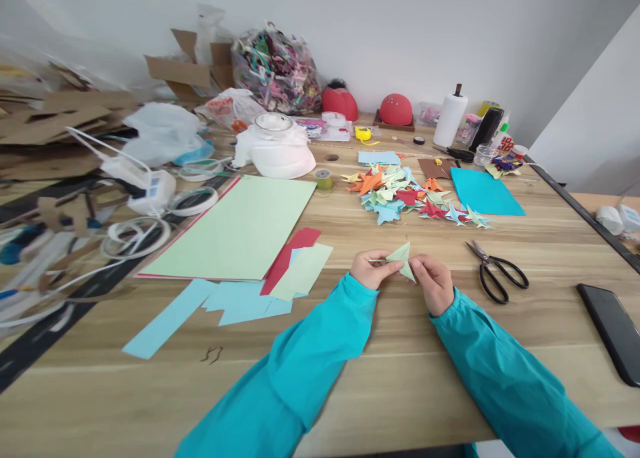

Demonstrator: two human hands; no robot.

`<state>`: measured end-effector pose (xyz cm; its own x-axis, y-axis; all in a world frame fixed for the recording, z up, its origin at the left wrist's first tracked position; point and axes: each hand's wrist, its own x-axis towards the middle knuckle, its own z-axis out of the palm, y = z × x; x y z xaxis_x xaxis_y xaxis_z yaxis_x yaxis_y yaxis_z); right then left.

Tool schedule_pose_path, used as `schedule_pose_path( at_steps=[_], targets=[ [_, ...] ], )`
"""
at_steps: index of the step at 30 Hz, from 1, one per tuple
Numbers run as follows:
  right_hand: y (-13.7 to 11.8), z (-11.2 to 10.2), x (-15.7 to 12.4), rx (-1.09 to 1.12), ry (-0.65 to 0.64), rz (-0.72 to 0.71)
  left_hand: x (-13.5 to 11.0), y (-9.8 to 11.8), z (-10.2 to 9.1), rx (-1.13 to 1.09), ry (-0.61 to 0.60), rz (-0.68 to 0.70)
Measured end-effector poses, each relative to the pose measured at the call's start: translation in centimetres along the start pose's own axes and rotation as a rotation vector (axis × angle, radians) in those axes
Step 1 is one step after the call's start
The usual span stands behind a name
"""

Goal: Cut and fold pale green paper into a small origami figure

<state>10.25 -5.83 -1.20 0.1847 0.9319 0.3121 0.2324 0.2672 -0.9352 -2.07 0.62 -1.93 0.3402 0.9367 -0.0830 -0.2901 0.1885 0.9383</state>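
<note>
My left hand (371, 269) and my right hand (434, 282) meet over the wooden table (400, 365), both pinched on a small pale green folded paper piece (403, 257). Its pointed tip sticks up between my fingers. Both arms wear teal sleeves. Beyond my hands lies a pile of folded coloured paper figures (407, 195). Black scissors (495, 270) rest just right of my right hand.
A large pale green sheet (240, 228) with red and light blue offcuts (235, 301) lies to the left. A teal sheet (484, 191), a black phone (613, 331), tape rolls (193, 201), cardboard, plastic bags, a paper towel roll (449, 119) and small bottles crowd the edges.
</note>
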Motion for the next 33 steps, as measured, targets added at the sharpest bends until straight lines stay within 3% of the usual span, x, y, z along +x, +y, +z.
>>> schedule_pose_path(
  at_steps=[19, 28, 33],
  targets=[
    [0.25, 0.23, -0.03, 0.012, -0.013, 0.086, -0.12, 0.16, 0.14, 0.04, -0.026, 0.025],
    [0.69, 0.32, 0.08, 0.048, 0.022, 0.085, -0.01, -0.14, 0.38, -0.208, -0.041, -0.107],
    [0.23, 0.59, 0.1, 0.085, 0.037, 0.11, -0.1, -0.37, 0.4, -0.085, -0.016, -0.024]
  ],
)
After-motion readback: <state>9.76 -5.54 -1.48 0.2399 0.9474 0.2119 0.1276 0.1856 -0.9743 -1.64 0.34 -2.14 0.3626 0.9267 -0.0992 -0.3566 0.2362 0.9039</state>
